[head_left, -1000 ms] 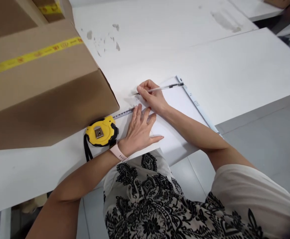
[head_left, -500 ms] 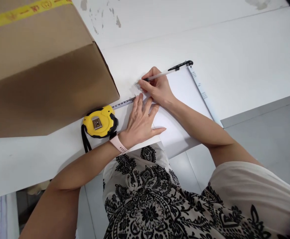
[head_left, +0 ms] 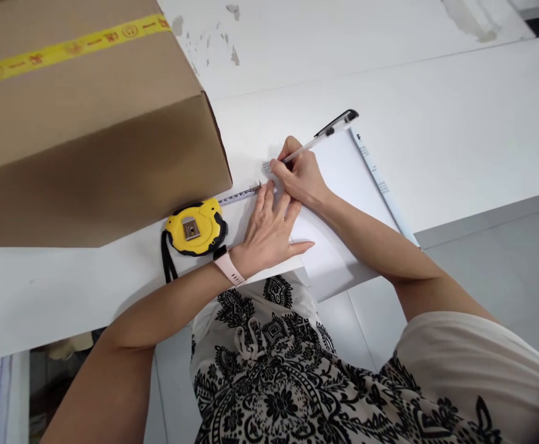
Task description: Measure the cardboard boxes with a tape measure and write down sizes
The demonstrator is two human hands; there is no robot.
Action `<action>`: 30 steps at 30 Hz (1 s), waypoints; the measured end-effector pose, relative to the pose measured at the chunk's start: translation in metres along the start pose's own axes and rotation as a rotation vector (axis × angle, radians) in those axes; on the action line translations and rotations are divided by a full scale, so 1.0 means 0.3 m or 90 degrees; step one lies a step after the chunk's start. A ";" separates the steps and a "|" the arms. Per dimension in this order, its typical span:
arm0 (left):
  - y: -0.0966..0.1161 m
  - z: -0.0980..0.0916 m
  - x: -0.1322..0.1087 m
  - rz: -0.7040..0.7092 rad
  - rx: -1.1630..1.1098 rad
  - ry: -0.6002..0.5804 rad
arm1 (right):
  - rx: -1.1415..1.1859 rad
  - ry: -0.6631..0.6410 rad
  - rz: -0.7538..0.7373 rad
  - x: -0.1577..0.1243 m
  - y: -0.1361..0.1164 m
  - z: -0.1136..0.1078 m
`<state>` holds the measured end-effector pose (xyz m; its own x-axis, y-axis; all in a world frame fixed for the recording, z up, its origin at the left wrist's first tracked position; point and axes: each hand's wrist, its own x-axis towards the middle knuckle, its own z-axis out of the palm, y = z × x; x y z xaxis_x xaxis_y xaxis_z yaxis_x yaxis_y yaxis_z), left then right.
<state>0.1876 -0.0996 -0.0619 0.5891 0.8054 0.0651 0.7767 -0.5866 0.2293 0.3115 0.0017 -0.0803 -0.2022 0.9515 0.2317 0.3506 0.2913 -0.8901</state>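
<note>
white paper [head_left: 350, 176] lying partly under flat l hand [head_left: 272, 231], fingers apart, prob for steadying; r hand [head_left: 303, 176] clamping pen [head_left: 307, 147] nr tip, prob for control; tape measure [head_left: 207, 231] sitting beside l hand.

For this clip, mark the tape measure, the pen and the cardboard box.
Tape measure [head_left: 208, 228], head view: yellow case.
Pen [head_left: 311, 144], head view: clear barrel.
Cardboard box [head_left: 107, 169], head view: shaded side.

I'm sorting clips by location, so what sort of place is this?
Probably a packing area or workroom, though I can't be sure: a taped cardboard box stands on a scuffed white table, with a yellow tape measure beside it.
</note>
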 end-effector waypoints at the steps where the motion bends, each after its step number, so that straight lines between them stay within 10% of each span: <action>1: 0.000 0.000 0.000 0.001 0.000 0.000 | -0.002 -0.003 -0.002 0.000 0.001 0.000; 30: -0.004 0.002 -0.003 0.003 -0.033 0.002 | -0.011 0.020 0.019 0.002 -0.011 0.000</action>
<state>0.1863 -0.0997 -0.0628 0.5914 0.8034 0.0700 0.7614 -0.5849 0.2797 0.3104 0.0013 -0.0773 -0.1629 0.9623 0.2177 0.3724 0.2643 -0.8896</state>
